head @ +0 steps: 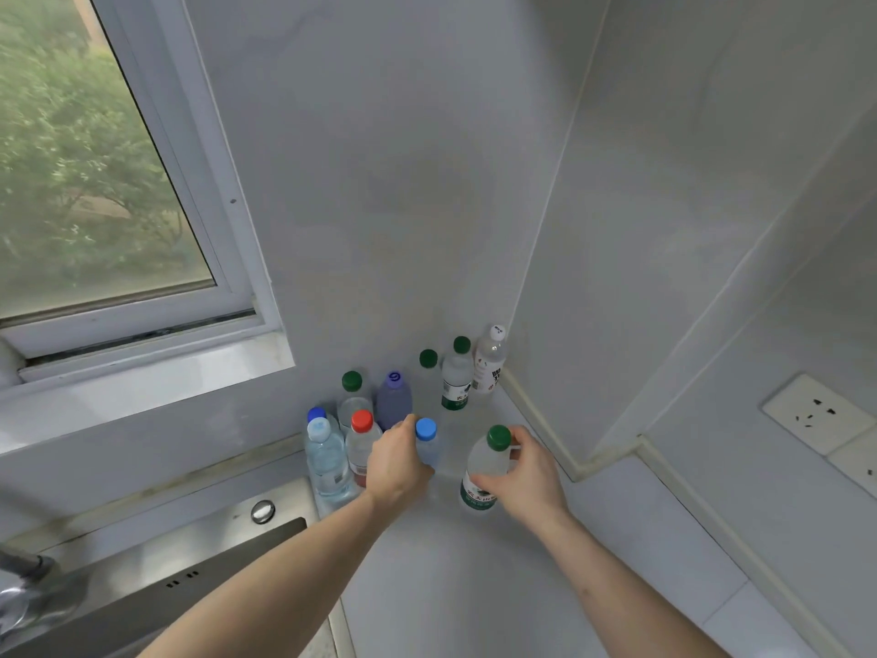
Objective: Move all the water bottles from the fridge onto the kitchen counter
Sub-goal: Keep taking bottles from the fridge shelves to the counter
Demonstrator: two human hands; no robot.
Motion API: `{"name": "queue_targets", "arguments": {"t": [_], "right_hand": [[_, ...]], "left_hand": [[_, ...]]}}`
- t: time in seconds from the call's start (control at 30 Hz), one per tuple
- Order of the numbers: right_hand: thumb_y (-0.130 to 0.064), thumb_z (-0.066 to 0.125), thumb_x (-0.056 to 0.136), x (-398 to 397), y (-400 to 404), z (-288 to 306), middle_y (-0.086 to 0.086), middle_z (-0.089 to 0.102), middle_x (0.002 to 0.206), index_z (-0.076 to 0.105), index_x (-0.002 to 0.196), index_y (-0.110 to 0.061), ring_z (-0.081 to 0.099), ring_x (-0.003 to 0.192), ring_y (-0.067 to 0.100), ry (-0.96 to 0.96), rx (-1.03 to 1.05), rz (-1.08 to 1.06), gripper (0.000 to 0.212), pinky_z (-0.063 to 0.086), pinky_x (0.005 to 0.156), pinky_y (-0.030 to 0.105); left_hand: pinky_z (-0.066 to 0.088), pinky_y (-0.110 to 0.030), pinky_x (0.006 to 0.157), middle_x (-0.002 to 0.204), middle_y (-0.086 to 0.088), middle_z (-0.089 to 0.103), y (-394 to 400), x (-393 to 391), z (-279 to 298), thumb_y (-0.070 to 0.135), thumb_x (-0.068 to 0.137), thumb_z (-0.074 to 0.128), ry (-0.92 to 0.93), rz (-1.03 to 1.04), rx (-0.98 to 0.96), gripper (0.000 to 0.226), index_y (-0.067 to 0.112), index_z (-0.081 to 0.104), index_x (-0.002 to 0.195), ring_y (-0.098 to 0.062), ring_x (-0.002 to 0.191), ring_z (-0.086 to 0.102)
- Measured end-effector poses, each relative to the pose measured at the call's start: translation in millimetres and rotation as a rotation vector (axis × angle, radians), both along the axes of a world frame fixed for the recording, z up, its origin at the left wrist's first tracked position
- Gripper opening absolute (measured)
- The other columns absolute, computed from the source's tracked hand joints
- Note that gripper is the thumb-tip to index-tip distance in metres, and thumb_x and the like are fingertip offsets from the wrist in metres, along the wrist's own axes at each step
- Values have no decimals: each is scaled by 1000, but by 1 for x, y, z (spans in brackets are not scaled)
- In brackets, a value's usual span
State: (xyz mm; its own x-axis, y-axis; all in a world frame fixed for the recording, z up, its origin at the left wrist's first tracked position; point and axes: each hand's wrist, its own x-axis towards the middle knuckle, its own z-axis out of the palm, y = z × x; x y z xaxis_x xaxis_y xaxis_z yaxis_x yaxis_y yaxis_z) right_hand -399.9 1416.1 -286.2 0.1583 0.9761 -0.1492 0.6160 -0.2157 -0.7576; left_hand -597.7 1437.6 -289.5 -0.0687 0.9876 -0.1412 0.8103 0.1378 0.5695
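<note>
Left hand: left hand [397,463], centre of frame, fingers curled round the clear plastic bottle w/ mid-blue cap [426,441]; bottle upright on the pale grey kitchen counter [474,586]; thumb side by the cap, lower body hidden behind the hand.
Right hand: right hand [524,477], just right of centre, fingers and thumb wrapped round the clear plastic bottle w/ dark green cap and green-white label [484,467]; bottle leans a little to the right at the top; can't tell if its base touches the counter.
Gap: the two held bottles near each other, not touching.
Front-left cluster: clear bottle w/ light blue cap [325,460], clear bottle w/ red cap [360,444], dark blue cap [316,414] showing behind them; all upright, packed close beside the steel sink [199,553].
Middle row: clear bottle w/ green cap [353,396] and a bluish-purple bottle w/ purple cap [394,401], side by side against the wall.
Back corner: green cap of a clear bottle [428,358], green-capped bottle w/ green label [458,377], white-capped bottle w/ red-printed label [489,360], the last right in the wall corner.
Sink: lower left of frame, round chrome plug fitting [262,510] on its rim, chrome tap [19,591] at the far left edge.
Window: white-framed window [199,182] upper left, green foliage outside.
Socket: white wall socket [818,413] at right edge.
</note>
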Motion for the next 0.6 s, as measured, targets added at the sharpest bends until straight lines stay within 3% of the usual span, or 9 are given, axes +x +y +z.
{"name": "queue_targets", "arguments": {"t": [0.2,0.4,0.6], "right_hand": [[-29,93,56,-10,32,-17,-14,72,103,61,98,-33,69,95,13,-21,4,12,53,59,81,35],[-20,96,61,-21,59,-29,-10,72,104,60,102,-33,68,95,15,-2,-8,48,57,56,80,30],[-15,96,62,-34,76,-41,-12,72,101,61,102,-32,69,98,15,34,-7,91,55,55,83,30]], "left_hand": [[57,-39,91,123,2,66,12,0,-15,10,79,81,-93,90,12,53,23,55,123,-25,109,64],[54,-39,90,123,-1,64,22,-3,-18,10,79,77,-157,187,34,54,20,51,125,-27,111,63],[54,-40,91,136,-2,60,29,-4,-10,8,96,60,-134,97,169,47,18,50,141,-27,114,61]]}}
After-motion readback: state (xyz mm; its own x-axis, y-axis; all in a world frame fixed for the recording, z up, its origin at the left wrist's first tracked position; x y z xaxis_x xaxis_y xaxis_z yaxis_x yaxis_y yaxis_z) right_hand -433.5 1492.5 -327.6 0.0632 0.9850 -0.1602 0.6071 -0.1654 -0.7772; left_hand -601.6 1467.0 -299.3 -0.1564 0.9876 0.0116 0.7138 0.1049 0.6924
